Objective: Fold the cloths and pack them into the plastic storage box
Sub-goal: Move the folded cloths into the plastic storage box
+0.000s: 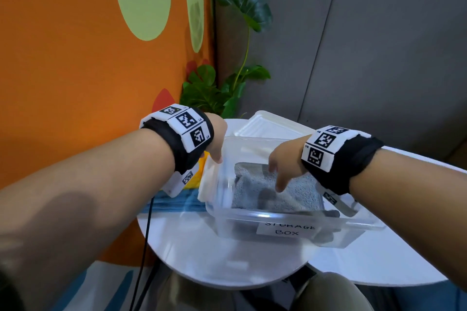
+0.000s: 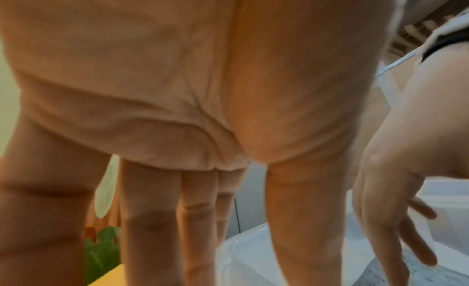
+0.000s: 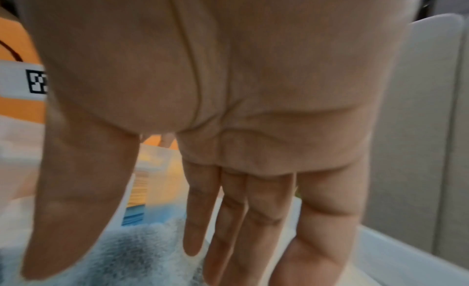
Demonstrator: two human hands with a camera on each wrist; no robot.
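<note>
A clear plastic storage box [image 1: 290, 219] with a "STORAGE BOX" label stands on the white round table [image 1: 202, 255]. A folded grey fluffy cloth [image 1: 298, 194] lies inside it. My right hand [image 1: 276, 177] hovers over that cloth with straight fingers pointing down, holding nothing. In the right wrist view the right hand [image 3: 228, 240] is just above the grey cloth [image 3: 127, 250]. My left hand [image 1: 216, 156] is at the box's left rim, fingers straight and empty. The left wrist view shows the left hand [image 2: 193, 230] beside the box rim [image 2: 243, 256]. A blue cloth [image 1: 174, 201] lies left of the box.
The box's lid [image 1: 265, 124] lies behind the box. Something yellow [image 1: 202, 166] shows under my left wrist, beside the blue cloth. A potted plant [image 1: 222, 93] stands behind the table by the orange wall. A black cable [image 1: 146, 247] hangs off the table's left edge.
</note>
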